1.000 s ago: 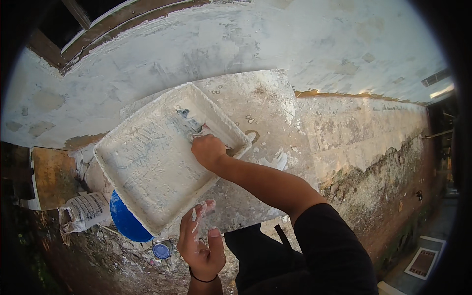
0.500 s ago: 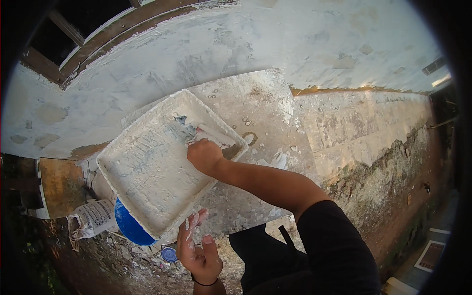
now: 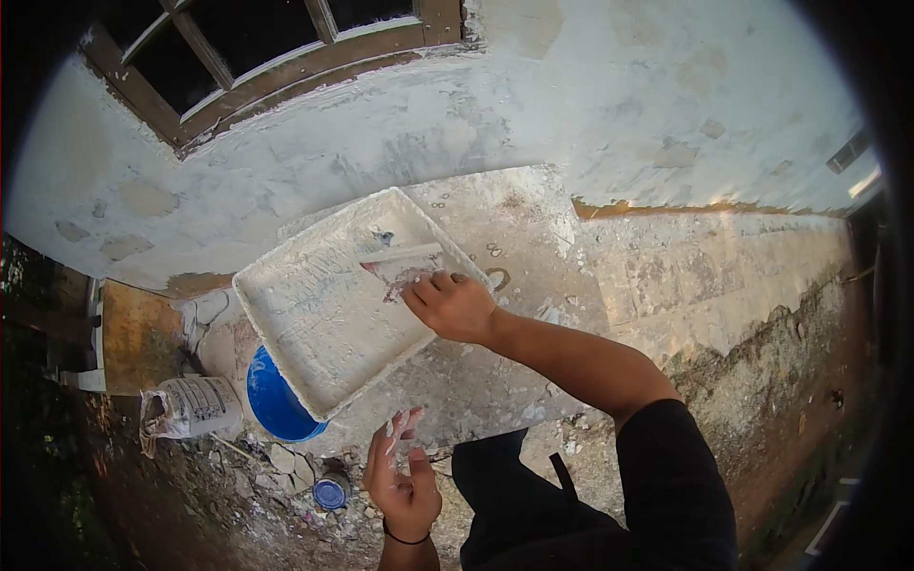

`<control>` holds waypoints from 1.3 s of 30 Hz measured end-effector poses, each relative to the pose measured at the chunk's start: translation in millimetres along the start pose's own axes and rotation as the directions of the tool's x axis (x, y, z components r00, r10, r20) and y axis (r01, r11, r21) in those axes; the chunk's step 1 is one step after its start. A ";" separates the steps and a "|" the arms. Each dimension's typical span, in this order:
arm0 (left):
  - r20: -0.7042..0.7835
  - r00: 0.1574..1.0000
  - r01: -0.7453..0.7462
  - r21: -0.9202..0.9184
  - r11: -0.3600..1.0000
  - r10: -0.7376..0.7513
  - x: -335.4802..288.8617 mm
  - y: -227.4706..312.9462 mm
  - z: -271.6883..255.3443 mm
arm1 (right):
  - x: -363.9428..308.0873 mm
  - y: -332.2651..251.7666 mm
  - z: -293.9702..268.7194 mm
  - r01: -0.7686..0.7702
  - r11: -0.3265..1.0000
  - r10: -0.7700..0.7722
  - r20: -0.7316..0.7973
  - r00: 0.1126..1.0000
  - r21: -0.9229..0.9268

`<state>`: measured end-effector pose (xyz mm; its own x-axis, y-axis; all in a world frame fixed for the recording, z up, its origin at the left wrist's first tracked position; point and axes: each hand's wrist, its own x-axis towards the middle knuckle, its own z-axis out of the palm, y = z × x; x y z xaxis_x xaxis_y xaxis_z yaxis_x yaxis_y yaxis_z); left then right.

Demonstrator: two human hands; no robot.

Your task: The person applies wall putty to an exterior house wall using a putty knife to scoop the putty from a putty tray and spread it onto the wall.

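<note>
My right hand [image 3: 452, 306] is closed around a wide, flat scraper [image 3: 405, 262] smeared with white paste. Its pale straight edge points away from me, over the right part of a shallow rectangular tray [image 3: 278, 354]. White putty [image 3: 328, 300] coats the tray's inside, with a small bluish patch near the far corner. Whether the scraper touches the putty I cannot tell. My left hand [image 3: 402, 490] is held apart from the tray, below its near edge. White smears mark its fingers, which are spread with nothing in them.
Under the tray's left side stands a blue bucket [image 3: 276, 404]. An opened bag [image 3: 200, 407] lies left of it, and a small blue-topped can [image 3: 330, 491] sits on the rubble. Ahead rises a patchy whitish wall [image 3: 609, 114] with a brown-framed window [image 3: 214, 71].
My right hand has moved right and slightly down, bringing the scraper's flat face into clearer view. The whole view has shifted, showing more of the window and bucket. My left hand stays spread.
</note>
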<state>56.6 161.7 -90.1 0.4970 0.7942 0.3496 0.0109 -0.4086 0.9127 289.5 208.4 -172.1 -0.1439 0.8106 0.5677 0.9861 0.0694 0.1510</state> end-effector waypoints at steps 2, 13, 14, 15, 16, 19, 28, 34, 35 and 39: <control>0.043 0.997 0.058 0.024 0.998 -0.059 -6.8 11.3 -5.3 | -4.0 7.6 -25.9 0.013 0.999 -0.015 -0.061 0.998 -0.042; -0.035 0.985 -0.170 0.002 0.985 0.170 -31.8 73.9 -17.1 | -13.7 20.8 -194.7 -0.093 0.967 -0.011 -0.402 0.916 -0.239; -0.033 0.984 -0.175 -0.008 0.985 0.174 -32.4 80.0 -15.9 | -15.4 20.7 -210.1 -0.084 0.961 -0.034 -0.412 0.911 -0.264; -0.012 0.983 -0.186 -0.036 0.982 0.185 -32.9 85.8 -14.9 | -19.4 21.8 -228.3 -0.100 0.961 -0.022 -0.430 0.902 -0.259; -0.019 0.977 -0.211 -0.050 0.976 0.211 -33.5 91.0 -12.9 | -22.7 23.3 -243.6 -0.115 0.963 -0.009 -0.451 0.892 -0.246; 0.042 0.966 -0.246 -0.130 0.960 0.253 -30.3 108.7 0.4 | -38.4 33.1 -295.7 -0.146 0.954 -0.003 -0.494 0.870 -0.263; 0.372 0.748 -0.392 -0.421 0.818 0.550 -3.1 230.3 185.4 | -168.8 107.8 -479.6 -0.294 0.888 0.029 -0.596 0.802 -0.353; 0.387 0.599 -0.312 -0.693 0.650 0.701 -56.4 334.1 387.3 | -336.9 172.6 -630.6 -0.366 0.757 0.030 -0.530 0.847 -0.542; 0.366 0.560 -0.312 -0.738 0.598 0.744 -62.5 349.1 416.2 | -356.8 181.3 -650.7 -0.391 0.725 0.052 -0.521 0.852 -0.566; 0.349 0.450 -0.299 -0.809 0.507 0.822 -78.7 395.7 519.7 | -428.8 219.2 -707.2 -0.475 0.619 0.113 -0.528 0.842 -0.625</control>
<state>472.8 -296.2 133.5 0.5352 -0.1351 0.8338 -0.8447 -0.0809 0.5291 508.7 -535.1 189.9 -0.0540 0.3830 0.9222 0.6272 -0.7056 0.3298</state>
